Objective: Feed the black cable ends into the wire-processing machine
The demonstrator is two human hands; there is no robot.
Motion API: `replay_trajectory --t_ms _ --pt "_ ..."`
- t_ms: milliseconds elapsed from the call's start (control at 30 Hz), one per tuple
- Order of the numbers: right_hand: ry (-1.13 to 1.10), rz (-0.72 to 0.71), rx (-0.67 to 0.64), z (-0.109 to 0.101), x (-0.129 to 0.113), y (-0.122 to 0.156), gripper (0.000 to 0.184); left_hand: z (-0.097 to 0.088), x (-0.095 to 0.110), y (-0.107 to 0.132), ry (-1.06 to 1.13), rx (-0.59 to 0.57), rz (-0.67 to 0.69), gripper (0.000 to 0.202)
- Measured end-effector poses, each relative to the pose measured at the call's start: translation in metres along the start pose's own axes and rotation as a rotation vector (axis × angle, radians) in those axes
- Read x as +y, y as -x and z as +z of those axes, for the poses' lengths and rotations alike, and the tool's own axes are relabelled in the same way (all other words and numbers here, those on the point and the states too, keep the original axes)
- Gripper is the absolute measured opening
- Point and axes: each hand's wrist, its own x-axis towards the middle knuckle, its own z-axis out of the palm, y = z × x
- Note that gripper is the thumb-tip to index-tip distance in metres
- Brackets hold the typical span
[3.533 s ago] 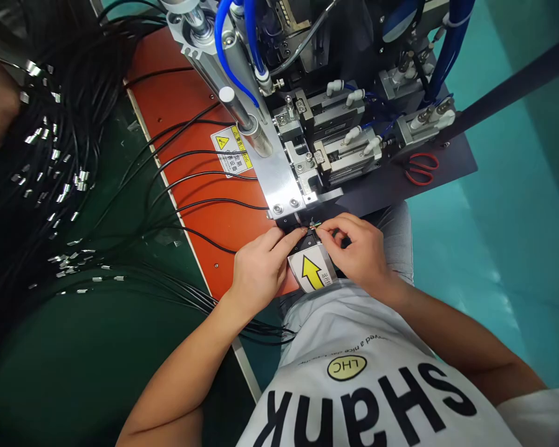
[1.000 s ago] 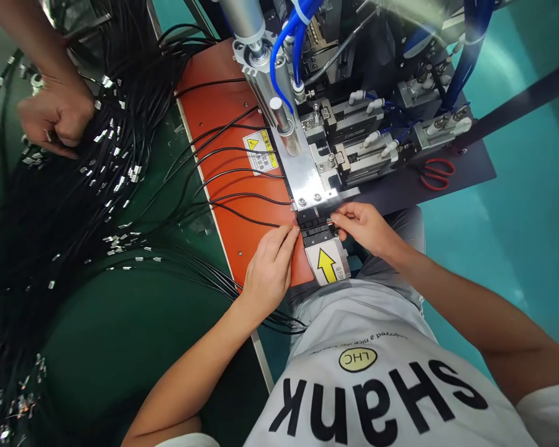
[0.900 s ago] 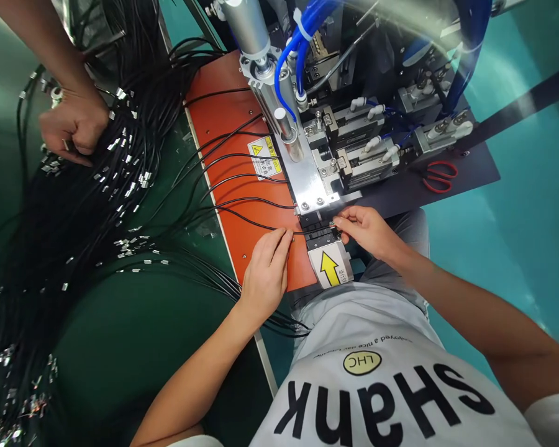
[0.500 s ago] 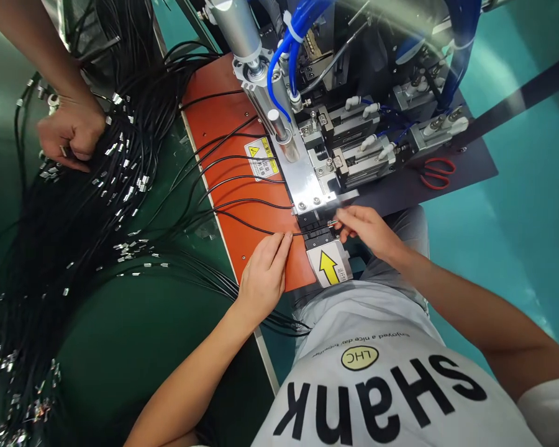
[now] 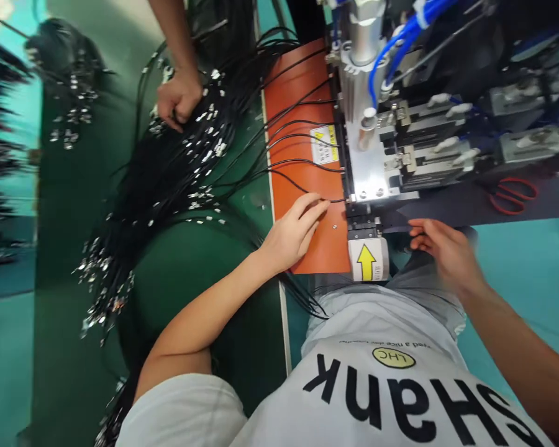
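Note:
My left hand (image 5: pixel 294 234) rests over the orange plate (image 5: pixel 302 254), its fingers stretched out and loosely apart. Its fingertips lie beside the lowest black cable (image 5: pixel 302 188), and whether they touch it I cannot tell. That cable runs across the plate into the edge of the metal machine (image 5: pixel 370 177). Several other black cables enter the same edge farther up. To the right of the feed block with a yellow arrow label (image 5: pixel 367 261), my right hand (image 5: pixel 440 245) hovers in the air. Its fingers are loosely bent with small gaps, and nothing shows in them.
A large bundle of black cables with silver ends (image 5: pixel 168 164) covers the green table (image 5: pixel 177 273). Another person's hand (image 5: pixel 181 96) sits on its far part. Red-handled scissors (image 5: pixel 513 195) lie on the dark base plate. Blue air hoses (image 5: pixel 400 46) rise above the machine.
My right hand has let go of the cable end and drawn away rightward. The cable has gone from the feed block into the machine's edge. The view has swung left.

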Motion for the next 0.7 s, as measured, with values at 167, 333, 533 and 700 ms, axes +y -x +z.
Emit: replay_trajectory --t_ms 167,333,533,700 --pt "0.057 0.000 0.020 -0.019 0.005 0.005 0.027 -0.023 0.017 0.061 -0.128 -0.308 0.388 0.016" --pt "0.071 -0.011 -0.004 -0.012 -0.008 0.021 0.028 -0.037 0.030 0.064 -0.240 -0.198 0.387 0.015" --pt "0.111 -0.150 0.006 -0.002 -0.035 0.039 0.030 -0.038 0.071 0.022 -0.197 0.024 0.278 0.018" --pt "0.189 -0.228 -0.098 0.003 -0.050 0.056 0.026 0.008 0.076 0.019 -0.248 -0.066 0.327 0.014"
